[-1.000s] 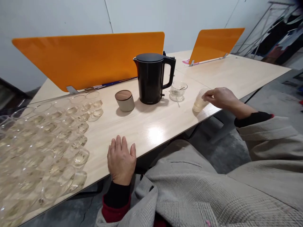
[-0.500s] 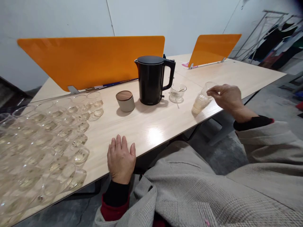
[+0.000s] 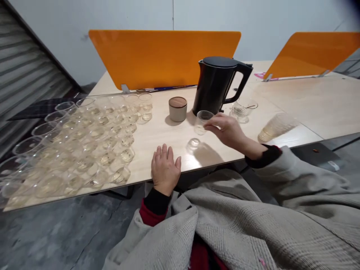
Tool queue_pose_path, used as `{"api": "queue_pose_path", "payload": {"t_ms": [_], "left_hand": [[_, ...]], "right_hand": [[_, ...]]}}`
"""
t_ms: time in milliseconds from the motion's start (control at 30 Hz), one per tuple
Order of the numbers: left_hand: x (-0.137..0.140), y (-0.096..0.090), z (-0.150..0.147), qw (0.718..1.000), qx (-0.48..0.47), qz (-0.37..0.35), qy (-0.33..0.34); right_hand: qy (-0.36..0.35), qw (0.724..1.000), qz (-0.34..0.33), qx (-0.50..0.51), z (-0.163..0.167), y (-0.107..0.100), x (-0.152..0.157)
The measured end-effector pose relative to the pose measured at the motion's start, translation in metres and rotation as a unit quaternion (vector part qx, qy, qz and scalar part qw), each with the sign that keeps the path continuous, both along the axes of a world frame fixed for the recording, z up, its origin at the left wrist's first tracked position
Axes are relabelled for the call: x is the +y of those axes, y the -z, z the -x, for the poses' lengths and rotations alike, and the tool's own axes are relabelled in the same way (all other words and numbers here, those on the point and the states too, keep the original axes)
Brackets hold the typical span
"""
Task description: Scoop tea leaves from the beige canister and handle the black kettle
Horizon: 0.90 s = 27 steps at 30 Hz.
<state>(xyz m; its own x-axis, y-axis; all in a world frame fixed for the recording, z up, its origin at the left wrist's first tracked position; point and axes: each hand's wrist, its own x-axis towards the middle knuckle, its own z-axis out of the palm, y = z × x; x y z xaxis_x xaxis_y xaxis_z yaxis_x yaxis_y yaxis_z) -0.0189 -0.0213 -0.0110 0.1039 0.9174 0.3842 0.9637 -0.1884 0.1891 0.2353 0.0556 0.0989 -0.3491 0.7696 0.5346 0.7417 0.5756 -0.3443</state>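
My right hand (image 3: 225,129) pinches a clear plastic cup (image 3: 200,129) by its side, holding it above the table in front of the kettle. Flat on the table near the front edge lies my left hand (image 3: 165,168), fingers stretched out and nothing in it. A stack of clear cups (image 3: 277,126) stands to the right of my right forearm. Many clear cups (image 3: 97,140) with a pale liquid fill the table's left part. Behind the held cup is a black electric kettle (image 3: 215,84), and left of it a grey canister (image 3: 178,111) with a wooden lid.
A ribbed glass bowl (image 3: 243,108) with a thin utensil in it stands right of the kettle. Two orange divider panels (image 3: 165,56) rise along the back of the pale wooden table (image 3: 157,135). The front edge runs just before my lap.
My right hand has taken a cup off the stack and carried it left, to before the kettle. The view has turned left. My left hand stays flat on the table.
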Motion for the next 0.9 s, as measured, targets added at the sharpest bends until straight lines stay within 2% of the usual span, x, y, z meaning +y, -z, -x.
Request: {"api": "queue_pose_path", "payload": {"t_ms": [133,233,367,533,633,767,900], "left_hand": [[-0.001,-0.002,-0.001,1.000,-0.003,0.016,-0.003],[-0.002,-0.003,-0.002,1.000,-0.009,0.025,-0.005],[-0.002,-0.003,-0.002,1.000,-0.008,0.026,-0.003],[-0.003,-0.003,-0.002,1.000,-0.013,0.025,-0.001],[-0.003,-0.002,-0.002,1.000,-0.013,0.023,-0.007],[-0.003,-0.001,-0.002,1.000,-0.011,0.025,-0.004],[-0.003,0.001,-0.002,1.000,-0.009,0.022,-0.008]], "right_hand": [[-0.072,0.995,0.032,-0.053,0.038,0.021,0.019],[-0.080,0.991,0.047,-0.093,0.053,0.028,0.020],[-0.072,0.987,0.062,-0.130,0.056,0.035,0.016],[-0.086,0.987,0.068,-0.120,0.049,0.043,0.015],[-0.094,0.990,0.055,-0.093,0.045,0.039,0.012],[-0.066,0.997,0.023,-0.028,0.039,0.018,0.017],[0.003,1.000,0.012,-0.018,0.042,0.002,0.060]]}}
